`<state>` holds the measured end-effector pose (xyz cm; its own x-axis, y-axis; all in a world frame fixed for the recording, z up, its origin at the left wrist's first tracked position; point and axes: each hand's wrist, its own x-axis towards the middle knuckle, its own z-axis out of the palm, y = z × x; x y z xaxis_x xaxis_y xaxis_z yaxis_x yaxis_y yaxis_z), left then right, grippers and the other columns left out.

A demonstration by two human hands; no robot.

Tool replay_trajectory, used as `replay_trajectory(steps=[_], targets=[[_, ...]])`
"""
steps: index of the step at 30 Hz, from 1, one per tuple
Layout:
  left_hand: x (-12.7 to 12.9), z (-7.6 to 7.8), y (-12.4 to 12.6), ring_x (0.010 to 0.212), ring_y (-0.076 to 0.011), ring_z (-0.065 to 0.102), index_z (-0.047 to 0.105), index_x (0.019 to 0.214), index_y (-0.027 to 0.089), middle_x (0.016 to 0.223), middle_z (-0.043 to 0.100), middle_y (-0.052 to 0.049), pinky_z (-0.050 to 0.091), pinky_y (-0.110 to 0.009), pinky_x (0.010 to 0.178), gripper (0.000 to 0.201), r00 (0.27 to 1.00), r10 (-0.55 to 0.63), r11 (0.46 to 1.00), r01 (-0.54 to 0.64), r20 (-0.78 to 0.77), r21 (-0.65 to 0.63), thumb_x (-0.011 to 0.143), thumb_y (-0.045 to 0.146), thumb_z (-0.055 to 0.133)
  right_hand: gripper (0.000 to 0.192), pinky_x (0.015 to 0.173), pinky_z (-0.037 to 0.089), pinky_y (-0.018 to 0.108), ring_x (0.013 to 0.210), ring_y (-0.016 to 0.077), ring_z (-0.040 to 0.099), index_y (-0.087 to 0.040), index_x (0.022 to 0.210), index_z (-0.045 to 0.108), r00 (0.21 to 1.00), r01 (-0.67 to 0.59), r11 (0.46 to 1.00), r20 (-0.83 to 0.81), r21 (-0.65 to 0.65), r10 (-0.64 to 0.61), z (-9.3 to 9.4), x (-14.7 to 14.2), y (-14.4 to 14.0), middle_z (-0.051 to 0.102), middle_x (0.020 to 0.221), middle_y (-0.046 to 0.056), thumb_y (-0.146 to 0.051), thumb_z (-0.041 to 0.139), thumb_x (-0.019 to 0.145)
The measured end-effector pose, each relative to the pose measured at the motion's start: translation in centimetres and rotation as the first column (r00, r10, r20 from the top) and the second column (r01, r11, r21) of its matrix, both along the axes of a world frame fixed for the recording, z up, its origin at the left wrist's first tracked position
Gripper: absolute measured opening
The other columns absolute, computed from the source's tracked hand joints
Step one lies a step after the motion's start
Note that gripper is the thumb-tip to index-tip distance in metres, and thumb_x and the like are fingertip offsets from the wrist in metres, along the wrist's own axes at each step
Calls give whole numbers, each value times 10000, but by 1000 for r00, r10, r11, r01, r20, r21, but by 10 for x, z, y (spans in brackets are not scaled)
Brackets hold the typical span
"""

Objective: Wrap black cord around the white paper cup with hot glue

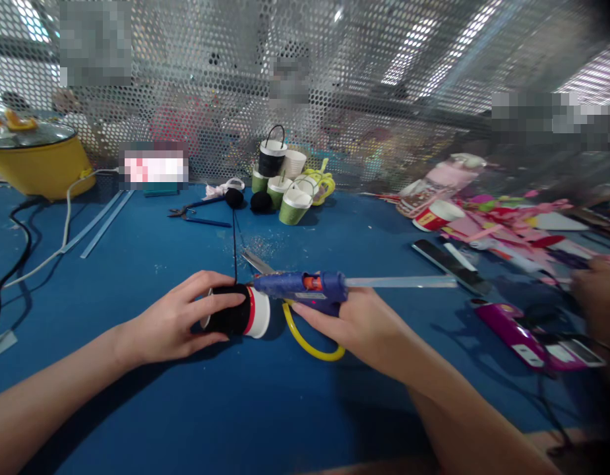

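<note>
The left hand (179, 323) steadies a black paper cup (238, 318) lying on the blue surface (186, 409), fingers wrapped round it, while the right hand (357, 326) grips the glue gun (305, 288) — nozzle at the cup's wall, gluing under way, needing a steady squeeze.

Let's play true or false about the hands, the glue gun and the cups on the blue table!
1. The left hand holds a black cup lying on its side. True.
2. The right hand holds a red glue gun. False: the glue gun is blue.
3. The glue gun's nozzle points at the black cup. True.
4. The green cups stand right beside the hands. False: they sit farther back, near the mesh wall.
5. A yellow pot stands at the far left. True.
</note>
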<state>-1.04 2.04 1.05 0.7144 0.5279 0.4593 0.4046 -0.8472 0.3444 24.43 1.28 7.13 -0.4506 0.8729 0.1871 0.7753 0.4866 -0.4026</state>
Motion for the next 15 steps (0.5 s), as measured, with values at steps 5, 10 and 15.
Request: replay_trajectory(steps=[5, 10, 15], targets=[[0, -2, 1, 1107, -238, 478, 428, 1206, 192, 1201, 463, -136, 462, -396, 907, 420, 999, 44, 998, -44, 16, -52, 813, 238, 567, 165, 436, 480, 240, 457, 140, 583, -162, 738, 636, 968, 188, 948, -117, -258, -223, 3, -4, 3, 640, 543, 0, -305, 556, 755], [0, -4, 2, 1114, -236, 476, 419, 1218, 202, 1214, 448, -131, 453, -405, 920, 437, 996, 74, 991, -68, 43, -115, 810, 249, 571, 236, 494, 486, 258, 586, 157, 619, -145, 834, 597, 888, 274, 936, -317, -219, -334, -10, 11, 28, 671, 681, 35, -354, 601, 726], [-1, -7, 2, 1130, -250, 460, 415, 1224, 201, 1232, 424, -136, 445, -423, 927, 465, 997, 62, 990, -56, 44, -127, 802, 295, 586, 300, 564, 482, 265, 589, 139, 609, -145, 708, 555, 900, 353, 911, -187, -212, -393, -28, 22, 60, 671, 725, 84, -398, 447, 829]])
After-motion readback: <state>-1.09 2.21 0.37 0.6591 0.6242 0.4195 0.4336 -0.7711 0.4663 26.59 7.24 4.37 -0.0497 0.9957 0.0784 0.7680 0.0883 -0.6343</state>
